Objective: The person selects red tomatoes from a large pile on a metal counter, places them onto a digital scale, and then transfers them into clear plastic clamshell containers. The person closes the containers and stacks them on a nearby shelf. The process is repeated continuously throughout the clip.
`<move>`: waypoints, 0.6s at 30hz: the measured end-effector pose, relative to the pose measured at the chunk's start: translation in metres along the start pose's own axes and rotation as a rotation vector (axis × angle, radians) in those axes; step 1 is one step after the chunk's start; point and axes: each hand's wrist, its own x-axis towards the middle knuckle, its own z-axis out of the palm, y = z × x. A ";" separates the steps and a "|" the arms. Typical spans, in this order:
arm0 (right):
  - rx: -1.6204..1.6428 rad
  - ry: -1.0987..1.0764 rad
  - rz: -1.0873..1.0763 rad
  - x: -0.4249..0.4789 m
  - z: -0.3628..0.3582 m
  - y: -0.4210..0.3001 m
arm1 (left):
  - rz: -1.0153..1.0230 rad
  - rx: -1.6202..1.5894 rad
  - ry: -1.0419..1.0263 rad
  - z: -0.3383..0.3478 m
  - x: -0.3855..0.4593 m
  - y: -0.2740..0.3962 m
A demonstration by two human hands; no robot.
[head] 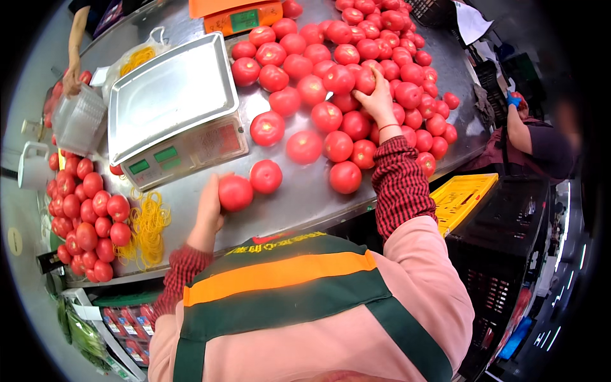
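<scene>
My left hand (210,205) rests at the near part of the metal table, its palm and fingers against the left side of a red tomato (236,193). Another tomato (266,176) lies just right of that one. Farther right, my right hand (377,98) reaches into the large spread of tomatoes, with thumb and fingers around a tomato (365,80); whether it is lifted I cannot tell. A digital scale with a bare metal pan (172,95) stands left of the spread. Yellow rubber bands (149,229) lie below the scale, beside a second tomato heap (88,215).
At the upper left, another person's hand (72,81) touches stacked clear plastic containers (80,114). An orange scale (243,19) stands at the far edge. A yellow crate (463,196) and black crates (496,229) are at the right. A person with a blue glove (513,99) is beyond the table.
</scene>
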 end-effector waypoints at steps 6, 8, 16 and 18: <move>0.054 0.249 -0.035 -0.053 -0.005 -0.031 | 0.702 0.935 0.026 0.004 -0.030 0.008; 0.070 0.215 -0.067 -0.085 -0.012 -0.048 | 0.746 1.016 -0.109 0.007 -0.036 0.008; 0.072 0.064 -0.105 -0.121 -0.018 -0.079 | 0.748 1.173 -0.122 0.020 -0.039 0.007; 0.158 0.016 -0.034 -0.119 -0.022 -0.081 | 0.714 1.058 -0.121 0.017 -0.037 0.015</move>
